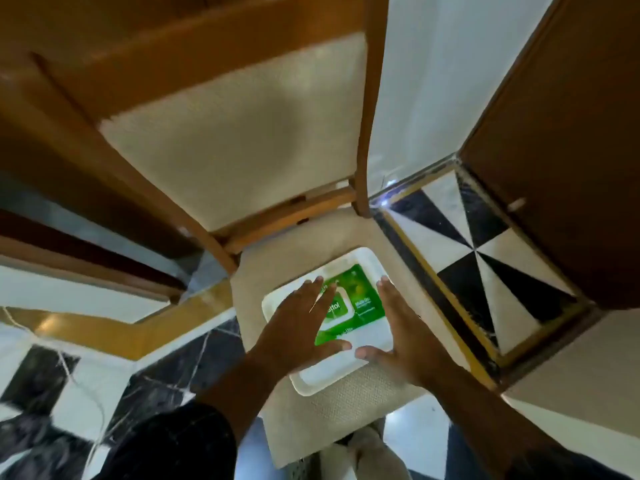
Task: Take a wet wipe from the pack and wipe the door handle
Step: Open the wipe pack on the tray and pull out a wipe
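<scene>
A green wet wipe pack (360, 299) lies flat in a white tray (332, 374) on the cream seat of a wooden chair (242, 140). My left hand (294, 327) hovers over the pack's left part with fingers spread, covering some of its label. My right hand (405, 334) is spread just right of the pack, over the tray's right rim. Neither hand holds anything. A dark wooden door (568, 140) stands at the right; no handle shows on it.
The chair's tall padded back rises right behind the tray. A wooden table edge (86, 258) runs along the left. The floor (485, 258) is black-and-white tile with gold strips. A thin white cord (69, 372) trails across the floor at lower left.
</scene>
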`<action>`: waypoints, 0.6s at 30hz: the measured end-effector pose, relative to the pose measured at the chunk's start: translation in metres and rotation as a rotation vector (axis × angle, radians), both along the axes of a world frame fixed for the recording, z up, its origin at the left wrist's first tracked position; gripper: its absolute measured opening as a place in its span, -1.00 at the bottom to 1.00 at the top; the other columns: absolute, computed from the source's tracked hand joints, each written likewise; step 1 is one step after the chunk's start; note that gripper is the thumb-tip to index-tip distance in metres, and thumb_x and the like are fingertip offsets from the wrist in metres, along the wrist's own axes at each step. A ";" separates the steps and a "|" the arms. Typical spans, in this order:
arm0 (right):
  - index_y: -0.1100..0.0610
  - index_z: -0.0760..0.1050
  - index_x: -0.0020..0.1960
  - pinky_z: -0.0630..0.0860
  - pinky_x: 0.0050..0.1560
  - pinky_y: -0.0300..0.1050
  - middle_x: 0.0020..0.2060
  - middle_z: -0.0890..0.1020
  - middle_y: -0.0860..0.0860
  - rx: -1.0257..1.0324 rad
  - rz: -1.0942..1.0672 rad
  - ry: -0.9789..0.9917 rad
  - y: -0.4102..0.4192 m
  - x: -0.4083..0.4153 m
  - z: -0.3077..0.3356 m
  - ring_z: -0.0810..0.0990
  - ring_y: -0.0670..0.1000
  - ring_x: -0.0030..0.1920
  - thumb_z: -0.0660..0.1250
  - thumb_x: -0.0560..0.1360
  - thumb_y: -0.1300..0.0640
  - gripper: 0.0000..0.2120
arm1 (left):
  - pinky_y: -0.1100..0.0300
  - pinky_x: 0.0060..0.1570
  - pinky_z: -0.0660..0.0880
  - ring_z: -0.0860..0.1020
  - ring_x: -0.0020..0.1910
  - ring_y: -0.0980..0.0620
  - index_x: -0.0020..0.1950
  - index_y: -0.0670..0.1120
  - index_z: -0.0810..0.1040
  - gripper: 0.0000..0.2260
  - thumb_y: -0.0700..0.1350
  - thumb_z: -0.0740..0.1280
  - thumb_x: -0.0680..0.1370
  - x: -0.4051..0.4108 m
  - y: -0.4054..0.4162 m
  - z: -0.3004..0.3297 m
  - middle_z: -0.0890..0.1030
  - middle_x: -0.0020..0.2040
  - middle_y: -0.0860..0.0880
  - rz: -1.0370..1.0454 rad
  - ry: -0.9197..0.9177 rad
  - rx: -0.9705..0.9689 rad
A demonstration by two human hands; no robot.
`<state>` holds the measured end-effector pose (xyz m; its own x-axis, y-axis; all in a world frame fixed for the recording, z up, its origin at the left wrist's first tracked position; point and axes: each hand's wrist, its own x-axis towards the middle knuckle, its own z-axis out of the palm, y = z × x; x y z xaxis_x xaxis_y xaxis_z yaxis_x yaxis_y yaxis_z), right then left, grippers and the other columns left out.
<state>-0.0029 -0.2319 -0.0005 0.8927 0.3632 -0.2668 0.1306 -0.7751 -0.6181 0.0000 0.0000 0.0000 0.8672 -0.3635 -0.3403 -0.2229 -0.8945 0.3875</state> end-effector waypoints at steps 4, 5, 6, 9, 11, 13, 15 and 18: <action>-0.21 -0.38 0.49 0.02 0.40 -0.10 0.51 -0.24 -0.26 -0.002 0.068 0.019 0.001 0.015 -0.053 -0.18 -0.22 0.49 0.15 0.28 -0.56 0.04 | -0.09 0.53 -0.02 0.01 0.60 -0.14 0.58 -0.04 0.07 -0.15 0.44 0.14 0.45 0.020 -0.016 -0.059 0.10 0.62 -0.11 -0.104 -0.059 0.082; -0.23 -0.39 0.47 0.01 0.40 -0.11 0.49 -0.26 -0.29 0.003 0.087 0.021 0.001 0.017 -0.069 -0.22 -0.25 0.48 0.16 0.28 -0.56 0.04 | -0.12 0.53 0.01 0.03 0.60 -0.16 0.57 -0.07 0.10 -0.17 0.43 0.13 0.47 0.023 -0.018 -0.075 0.13 0.61 -0.14 -0.138 -0.071 0.103; -0.24 -0.40 0.47 0.01 0.41 -0.10 0.49 -0.27 -0.29 0.004 0.103 0.032 0.002 0.019 -0.078 -0.23 -0.25 0.47 0.16 0.28 -0.56 0.04 | -0.14 0.52 0.07 0.07 0.59 -0.18 0.56 -0.09 0.14 -0.19 0.41 0.11 0.48 0.025 -0.019 -0.087 0.17 0.60 -0.16 -0.169 -0.083 0.120; -0.19 -0.44 0.46 0.00 0.44 -0.05 0.51 -0.26 -0.21 -0.026 0.138 0.068 0.005 0.023 -0.099 -0.20 -0.15 0.51 0.10 0.26 -0.60 0.07 | -0.17 0.49 0.22 0.14 0.57 -0.21 0.54 -0.13 0.19 -0.33 0.30 0.07 0.58 0.027 -0.016 -0.110 0.24 0.57 -0.19 -0.194 -0.137 0.121; -0.11 -0.40 0.49 -0.09 0.46 -0.05 0.52 -0.28 -0.14 -0.056 0.153 0.077 0.008 0.023 -0.109 -0.25 -0.10 0.52 0.07 0.25 -0.61 0.10 | -0.15 0.49 0.24 0.13 0.57 -0.20 0.54 -0.14 0.19 -0.39 0.22 0.05 0.62 0.026 -0.017 -0.117 0.23 0.57 -0.20 -0.174 -0.126 0.106; -0.01 -0.33 0.53 -0.19 0.46 -0.06 0.54 -0.27 -0.05 -0.100 0.182 0.056 0.010 0.022 -0.117 -0.32 -0.09 0.50 0.05 0.26 -0.61 0.12 | -0.14 0.50 0.23 0.13 0.57 -0.20 0.54 -0.15 0.18 -0.41 0.20 0.01 0.64 0.024 -0.019 -0.123 0.23 0.56 -0.21 -0.171 -0.131 0.109; 0.06 -0.29 0.54 -0.27 0.44 -0.05 0.55 -0.24 0.01 -0.139 0.203 0.026 0.012 0.021 -0.122 -0.34 -0.07 0.50 0.03 0.27 -0.62 0.15 | -0.14 0.49 0.26 0.17 0.56 -0.20 0.53 -0.18 0.21 -0.40 0.20 -0.03 0.65 0.024 -0.018 -0.125 0.27 0.55 -0.22 -0.180 -0.128 0.110; 0.15 -0.23 0.55 -0.25 0.44 0.01 0.56 -0.17 0.09 -0.178 0.218 0.005 0.014 0.020 -0.126 -0.27 0.02 0.53 0.05 0.25 -0.64 0.20 | -0.13 0.47 0.28 0.22 0.54 -0.20 0.51 -0.21 0.26 -0.39 0.20 -0.05 0.65 0.025 -0.017 -0.126 0.31 0.53 -0.24 -0.175 -0.130 0.093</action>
